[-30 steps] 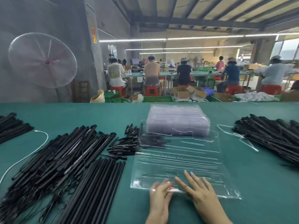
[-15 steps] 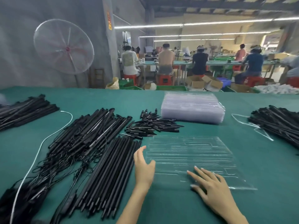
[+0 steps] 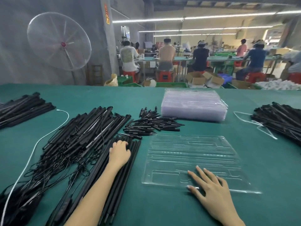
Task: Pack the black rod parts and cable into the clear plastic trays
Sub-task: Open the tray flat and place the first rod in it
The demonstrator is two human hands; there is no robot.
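A clear plastic tray with moulded slots lies empty on the green table in front of me. My right hand rests flat on its near edge, fingers spread. To the left lies a neat row of long black rods. My left hand is on top of that row, its fingers curled down over the rods. A tangled pile of black rods with thin black cables lies further left. Short black parts lie heaped behind the tray.
A wrapped stack of clear trays stands at the back centre. More black rod piles lie at the far right and far left. A white cable curves along the left. Seated people work at benches beyond the table.
My left hand left the tray's near edge, moved left and now sits on the long rods. The tray was drawn nearer to me, away from the stack. My right hand stays on it.
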